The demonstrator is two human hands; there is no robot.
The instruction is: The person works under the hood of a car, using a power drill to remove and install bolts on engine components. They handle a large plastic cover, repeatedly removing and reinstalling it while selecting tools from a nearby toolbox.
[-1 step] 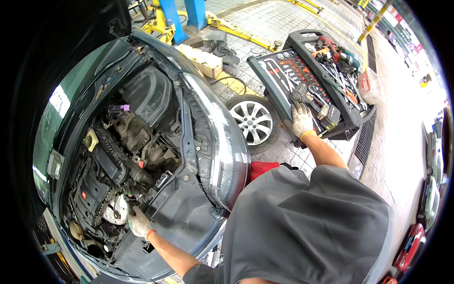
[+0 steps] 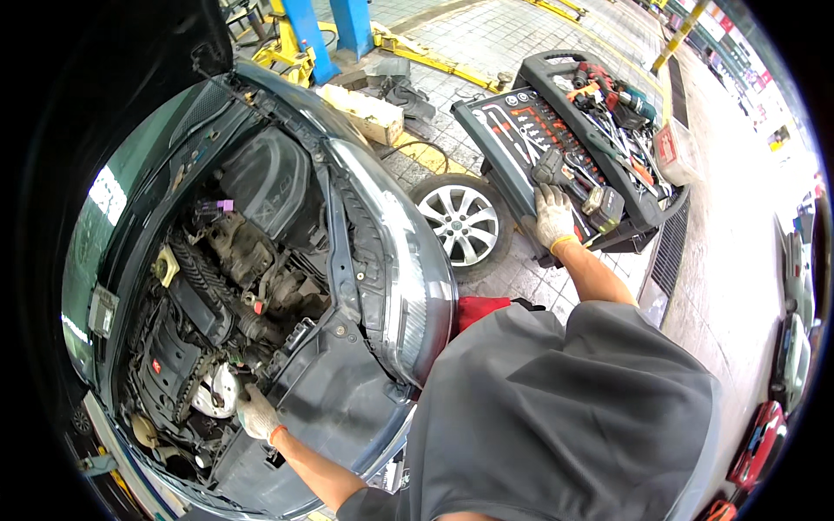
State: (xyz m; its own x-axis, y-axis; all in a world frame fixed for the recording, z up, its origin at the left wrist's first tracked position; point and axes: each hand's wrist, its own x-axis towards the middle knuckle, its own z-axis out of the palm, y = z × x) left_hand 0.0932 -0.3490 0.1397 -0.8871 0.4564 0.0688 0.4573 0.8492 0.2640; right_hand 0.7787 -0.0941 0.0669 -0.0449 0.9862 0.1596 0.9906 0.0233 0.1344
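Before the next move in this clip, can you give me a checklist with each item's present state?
1. Hood raised over the engine: ok.
2. Hands gloved: ok, on both the left hand and the right hand.
3. Left hand's grip: cannot tell; its fingertips are partly hidden beside the silver cover.
4. Tool drawer open, with tools showing: ok.
5. Power tool firmly in the right hand: cannot tell; the fingers lie close against it.
6. Floor beside the car free of obstacles: not ok; a wheel is there.
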